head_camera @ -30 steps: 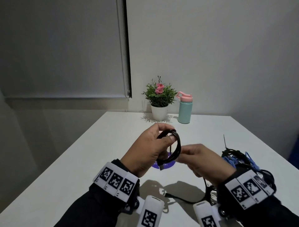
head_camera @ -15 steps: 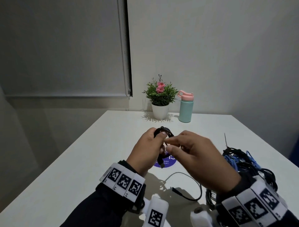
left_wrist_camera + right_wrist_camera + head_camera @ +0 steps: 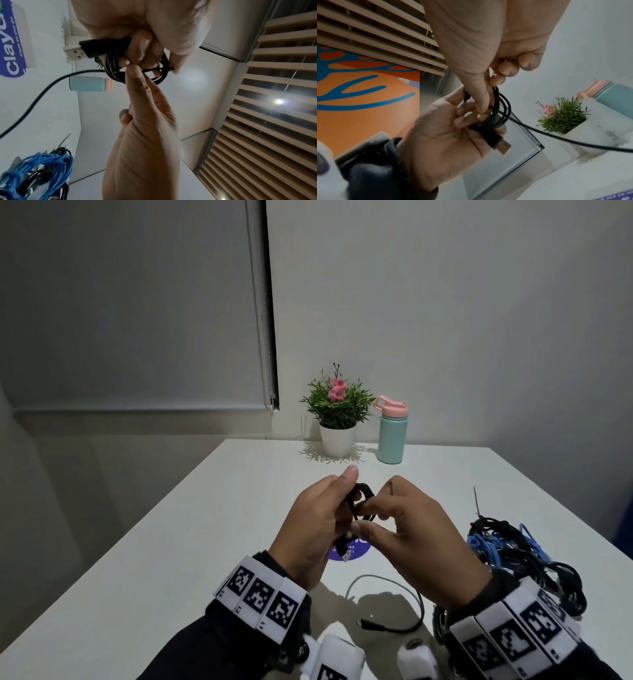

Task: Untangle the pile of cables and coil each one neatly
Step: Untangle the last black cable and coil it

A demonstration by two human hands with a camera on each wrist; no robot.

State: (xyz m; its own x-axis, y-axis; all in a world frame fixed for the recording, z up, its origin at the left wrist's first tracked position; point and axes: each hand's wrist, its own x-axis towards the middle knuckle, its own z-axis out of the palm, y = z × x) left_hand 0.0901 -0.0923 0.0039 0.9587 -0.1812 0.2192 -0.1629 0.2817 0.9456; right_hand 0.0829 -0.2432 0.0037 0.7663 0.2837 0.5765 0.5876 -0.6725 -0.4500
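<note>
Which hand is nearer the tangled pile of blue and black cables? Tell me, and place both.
Right. The right hand is just left of the cable pile; the left hand is farther left, beyond the right hand, gripping the black coil.

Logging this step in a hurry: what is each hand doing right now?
Left hand: closed, holding the black cable coil, its plug sticking out below.
Right hand: closed, pinching a strand of the same coil.

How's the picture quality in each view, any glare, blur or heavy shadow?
Head view: dim, hands cast soft shadows on the table. Left wrist view: ceiling spotlight flares, and a hazy bright patch lies behind the black cable coil. Right wrist view: soft and blurred, especially the potted plant.
</note>
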